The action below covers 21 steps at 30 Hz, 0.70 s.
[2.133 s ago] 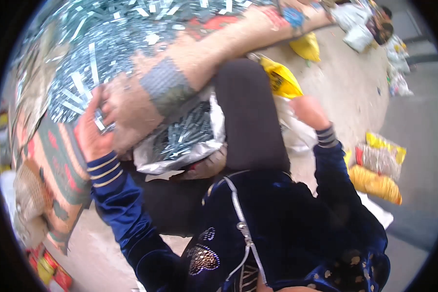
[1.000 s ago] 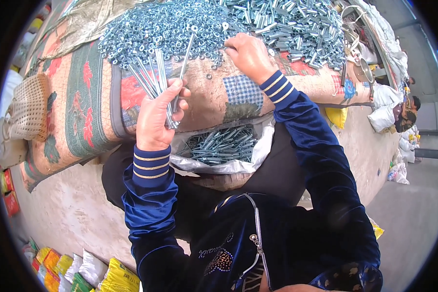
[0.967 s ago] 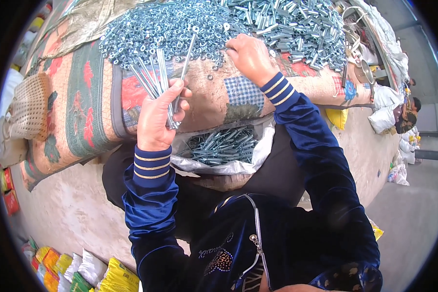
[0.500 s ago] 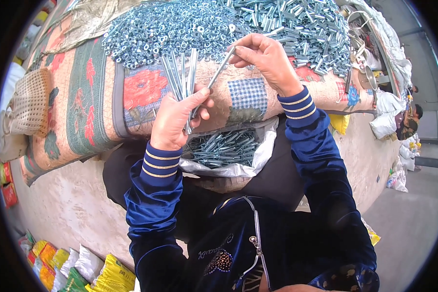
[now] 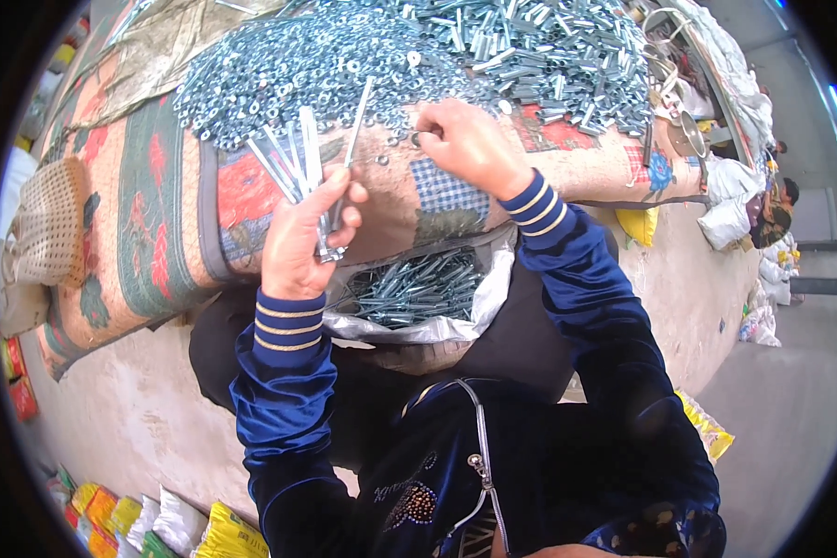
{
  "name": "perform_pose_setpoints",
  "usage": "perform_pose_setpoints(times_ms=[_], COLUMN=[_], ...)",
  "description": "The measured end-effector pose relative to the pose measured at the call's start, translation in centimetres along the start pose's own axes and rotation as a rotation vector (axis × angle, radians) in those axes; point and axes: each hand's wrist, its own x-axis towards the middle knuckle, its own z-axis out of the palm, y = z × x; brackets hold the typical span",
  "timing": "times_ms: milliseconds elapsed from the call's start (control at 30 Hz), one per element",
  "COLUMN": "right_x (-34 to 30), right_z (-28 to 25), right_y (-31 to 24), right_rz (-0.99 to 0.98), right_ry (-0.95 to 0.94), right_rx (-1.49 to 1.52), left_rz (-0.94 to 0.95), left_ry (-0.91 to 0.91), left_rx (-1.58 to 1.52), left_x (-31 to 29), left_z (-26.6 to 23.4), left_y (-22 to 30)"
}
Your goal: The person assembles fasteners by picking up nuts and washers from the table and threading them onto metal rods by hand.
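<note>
My left hand [image 5: 298,237] is closed around several long metal bolts [image 5: 309,153], their shanks fanned upward and some heads showing below the fingers. One bolt [image 5: 359,121] stands up apart from the others, by the thumb. My right hand [image 5: 470,149] is at the near edge of a heap of small nuts and washers [image 5: 298,79]. Its thumb and fingers are pinched together; a small dark bit shows at the tips, too unclear to name. Short metal sleeves [image 5: 567,65] are heaped at the far right. Below my hands, an open white sack [image 5: 498,288] holds many metal bolts [image 5: 414,288].
A patterned quilted cover [image 5: 167,205] lies under the heaps. A perforated tan basket-like thing [image 5: 51,219] is at the left. At the right are a metal ladle-like thing [image 5: 690,135] and white bags [image 5: 730,219]. Colourful sacks [image 5: 223,530] lie on the floor, lower left.
My right hand has let go of the raised bolt and moved down to the heap's near edge. My left hand, with the bolts, has shifted slightly left and that bolt now points more upright.
</note>
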Motion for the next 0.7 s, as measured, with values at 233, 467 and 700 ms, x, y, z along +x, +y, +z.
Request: perform_pose_setpoints(times_ms=[233,467,700], right_x=[1.9,1.9,0.9], right_z=[-3.8,-5.0,-5.2], right_y=[6.9,8.6,3.1], right_rz=[0.171,0.079,0.339], right_ry=[0.297,0.276,0.020], right_rx=[-0.516,-0.828,1.161], left_rz=[0.021,0.000,-0.059], left_ry=[0.015,0.024,-0.004], left_rx=[0.030,0.033,0.150], left_x=[-0.2,-0.1,-0.2], left_z=[-0.1,-0.2,0.8], left_y=[0.2,-0.1,-0.6])
